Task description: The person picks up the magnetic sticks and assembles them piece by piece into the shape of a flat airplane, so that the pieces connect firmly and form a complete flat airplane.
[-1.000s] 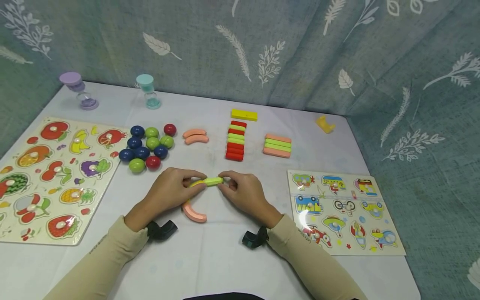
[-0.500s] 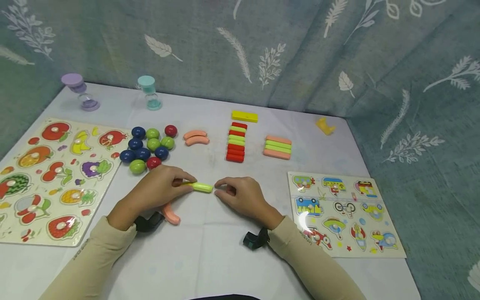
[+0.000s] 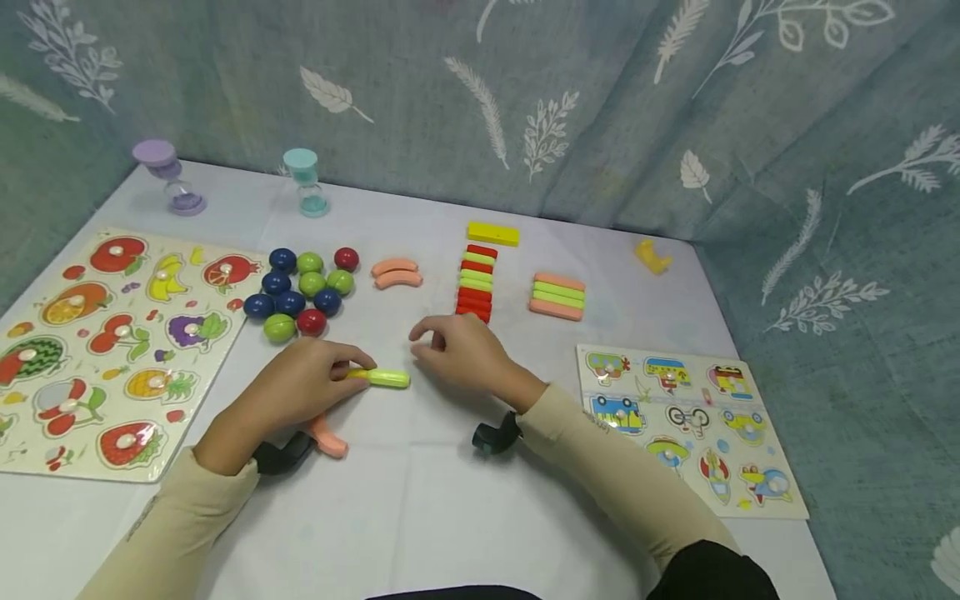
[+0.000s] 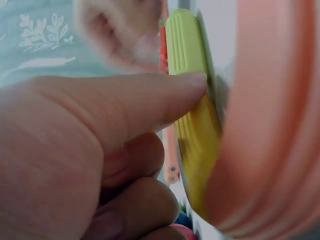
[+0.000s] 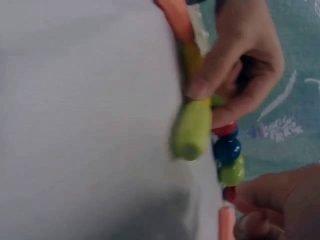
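My left hand (image 3: 296, 379) pinches a chain of plastic pieces, thumb lying where a light green straight piece (image 4: 186, 40) meets a yellow piece (image 4: 197, 160). An orange curved piece (image 3: 327, 439) continues from the yellow one, partly behind the left hand and wrist in the head view. The green end points right, close over the white cloth. My right hand (image 3: 465, 354) hovers to the right of that end, fingers loosely bent, holding nothing. It overlaps the near end of a column of red and green sticks (image 3: 476, 279).
Blue, green and red balls (image 3: 289, 303) and two orange curved pieces (image 3: 397, 279) lie beyond my left hand. Right of the column are orange and green sticks (image 3: 557, 296). A fruit puzzle board (image 3: 225, 333) and a vehicle puzzle board (image 3: 652, 467) flank the hands; two sand timers (image 3: 312, 200) stand behind.
My left hand has carried the chain leftward. The right hand has let go of the green end and moved away from it, up toward the red and green sticks.
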Available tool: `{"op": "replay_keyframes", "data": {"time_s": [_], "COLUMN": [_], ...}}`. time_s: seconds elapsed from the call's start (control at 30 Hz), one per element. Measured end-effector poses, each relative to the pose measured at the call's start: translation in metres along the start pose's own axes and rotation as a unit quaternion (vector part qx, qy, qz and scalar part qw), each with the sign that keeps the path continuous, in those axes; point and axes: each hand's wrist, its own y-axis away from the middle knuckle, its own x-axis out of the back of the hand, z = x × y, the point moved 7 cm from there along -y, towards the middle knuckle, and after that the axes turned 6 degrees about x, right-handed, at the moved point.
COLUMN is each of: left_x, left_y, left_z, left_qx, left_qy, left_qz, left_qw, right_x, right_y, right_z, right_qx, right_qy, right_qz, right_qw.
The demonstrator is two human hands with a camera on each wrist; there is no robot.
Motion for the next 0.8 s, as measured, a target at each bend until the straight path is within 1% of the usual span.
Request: {"op": "replay_keyframes", "data": {"time_s": [0.13, 0.2, 0.3, 0.4, 0.47, 0.57, 0.67, 0.8], "left_x": [0.000, 0.000, 0.000, -0.001, -0.001, 0.000, 0.000, 0.000], "left_y": [0.001, 0.001, -0.001, -0.002, -0.002, -0.001, -0.001, -0.001], "left_z": [-0.003, -0.003, -0.001, 0.000, 0.000, 0.000, 0.000, 0.000], "left_qx": [-0.006, -0.016, -0.032, -0.045, -0.047, -0.049, -0.048, -0.048], "left_qy": [0.000, 0.003, 0.009, 0.015, 0.019, 0.022, 0.023, 0.024], "left_qz": [0.013, 0.023, 0.036, 0.041, 0.042, 0.043, 0.043, 0.040], "left_qw": [0.9999, 0.9996, 0.9988, 0.9981, 0.9978, 0.9976, 0.9977, 0.9977], "right_x": [0.009, 0.010, 0.006, -0.006, -0.012, -0.019, -0.025, -0.029], "right_y": [-0.044, -0.066, -0.093, -0.112, -0.119, -0.126, -0.128, -0.124], "right_z": [-0.010, -0.015, -0.018, -0.018, -0.018, -0.016, -0.014, -0.012], "right_qx": [0.002, 0.008, 0.014, 0.022, 0.028, 0.030, 0.027, 0.032], "right_qy": [-0.017, -0.009, 0.014, 0.039, 0.046, 0.043, 0.043, 0.067], "right_qz": [0.026, 0.022, -0.017, -0.068, -0.087, -0.095, -0.095, -0.080], "right_qw": [1.000, 1.000, 1.000, 0.997, 0.995, 0.994, 0.994, 0.994]}}
